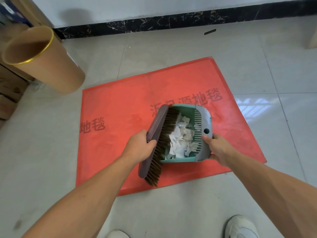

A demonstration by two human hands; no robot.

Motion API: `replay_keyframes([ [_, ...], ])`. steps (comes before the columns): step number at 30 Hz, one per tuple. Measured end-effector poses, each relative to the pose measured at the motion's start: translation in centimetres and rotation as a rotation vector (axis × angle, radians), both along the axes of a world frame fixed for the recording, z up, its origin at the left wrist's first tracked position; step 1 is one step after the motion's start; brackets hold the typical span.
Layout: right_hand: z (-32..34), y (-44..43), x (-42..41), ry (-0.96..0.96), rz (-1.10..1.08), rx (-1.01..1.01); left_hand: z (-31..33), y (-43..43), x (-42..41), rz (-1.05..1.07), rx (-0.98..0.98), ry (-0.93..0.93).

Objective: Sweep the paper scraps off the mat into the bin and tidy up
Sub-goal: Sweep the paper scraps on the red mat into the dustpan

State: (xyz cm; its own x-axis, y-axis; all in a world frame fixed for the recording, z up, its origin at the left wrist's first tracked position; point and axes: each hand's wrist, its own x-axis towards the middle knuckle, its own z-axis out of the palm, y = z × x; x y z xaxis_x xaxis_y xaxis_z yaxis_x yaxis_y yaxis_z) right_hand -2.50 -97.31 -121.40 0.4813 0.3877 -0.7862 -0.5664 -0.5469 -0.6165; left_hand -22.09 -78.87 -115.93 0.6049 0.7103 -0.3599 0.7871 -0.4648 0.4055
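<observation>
A red mat [130, 103] with dark printed characters lies on the tiled floor. Above its middle, my right hand [217, 146] grips the grey rear of a green dustpan [202, 133]. White paper scraps [180, 140] fill the pan. My left hand [140, 146] is closed around the dark wooden back of a brush [157, 134], whose brown bristles press against the pan's open side and the scraps. A tall brown cardboard bin [46, 60] with a gold rim stands at the far left, off the mat's corner.
Cardboard boxes [8, 90] are stacked at the left edge behind the bin. A wall with a black marble skirting [171, 21] runs across the back. A small dark scrap [210, 32] lies by the skirting. My white shoes [241, 227] are at the bottom.
</observation>
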Motion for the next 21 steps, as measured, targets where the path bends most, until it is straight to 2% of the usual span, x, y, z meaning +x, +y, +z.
replay_keyframes([
  [4, 0.2, 0.0, 0.0, 0.025, -0.034, 0.054, 1.6, 0.4, 0.8, -0.016, 0.106, -0.091],
  [9, 0.8, 0.7, 0.0, 0.031, -0.066, 0.092, 3.2, 2.6, 0.7, 0.028, 0.244, -0.078],
  [16, 2.1, 2.2, 0.3, 0.014, -0.088, 0.120, 5.9, 6.2, -1.2, 0.028, 0.286, -0.105],
  [21, 3.1, 4.1, -0.2, 0.021, -0.064, 0.137, 7.6, 7.0, -1.8, -0.147, 0.293, -0.095],
])
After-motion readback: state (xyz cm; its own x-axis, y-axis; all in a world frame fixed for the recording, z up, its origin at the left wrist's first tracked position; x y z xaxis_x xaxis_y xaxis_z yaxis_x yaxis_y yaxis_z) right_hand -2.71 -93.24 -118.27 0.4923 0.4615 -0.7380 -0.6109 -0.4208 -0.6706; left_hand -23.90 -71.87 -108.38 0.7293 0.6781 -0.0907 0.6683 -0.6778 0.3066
